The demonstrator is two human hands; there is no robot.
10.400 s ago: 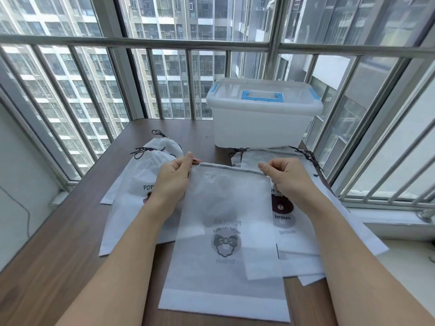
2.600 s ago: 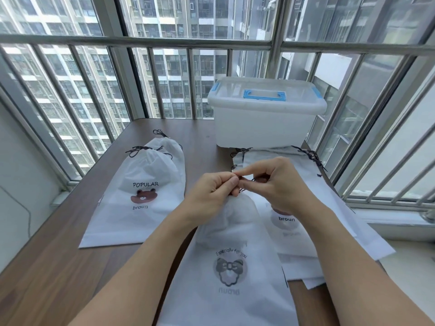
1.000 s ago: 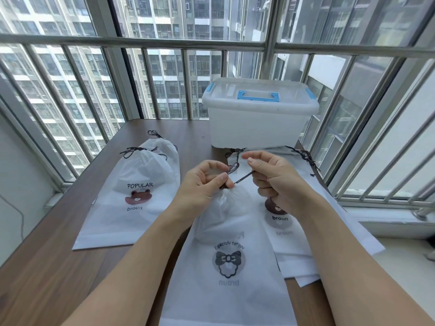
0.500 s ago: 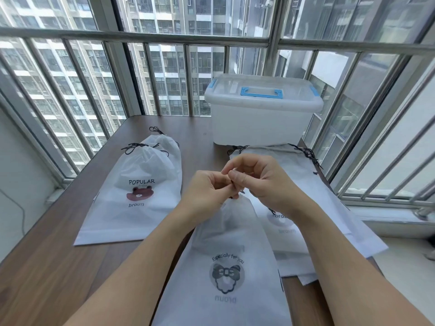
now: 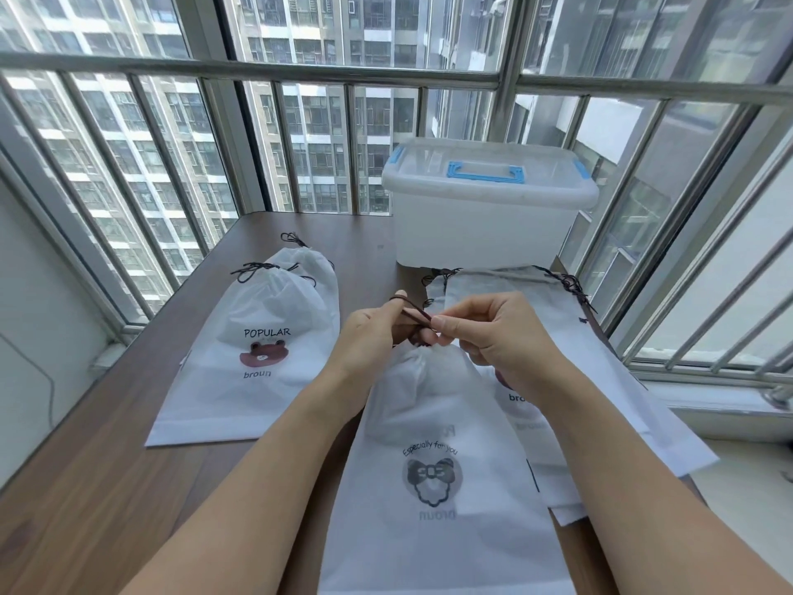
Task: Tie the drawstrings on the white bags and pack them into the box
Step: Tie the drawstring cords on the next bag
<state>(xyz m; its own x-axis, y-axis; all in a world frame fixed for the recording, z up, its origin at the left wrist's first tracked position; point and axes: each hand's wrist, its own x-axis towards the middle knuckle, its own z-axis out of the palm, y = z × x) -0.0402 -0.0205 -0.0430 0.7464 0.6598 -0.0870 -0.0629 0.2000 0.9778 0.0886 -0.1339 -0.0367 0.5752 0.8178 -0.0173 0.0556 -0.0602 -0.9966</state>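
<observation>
Both hands meet over the gathered neck of the white bag (image 5: 433,457), which lies on the table (image 5: 98,500) between the forearms, its bow print and "Especially for you" facing up. The left hand (image 5: 377,337) has its fingers curled around the dark drawstring (image 5: 414,315), with one loop hooked over the tip of a raised finger. The right hand (image 5: 493,332), just right of it and touching at the fingertips, pinches the other end of the same drawstring between thumb and forefinger, the remaining fingers folded under.

Half a second ago the two hands were bunched tightly together with the cord hidden inside them; now a loop stands out above the left hand and the cord runs visibly across to the right fingertips. Ten seconds ago the bag's mouth was flat and wide open; it is now cinched into a pucker under the hands.

To the left of the left hand lies the tied stack of bags (image 5: 266,337) printed "POPULAR", unmoved. Under and beyond the right hand sits the untied pile of bags (image 5: 592,371). Past both hands stands the box (image 5: 485,225), its lid with a blue handle closed.
</observation>
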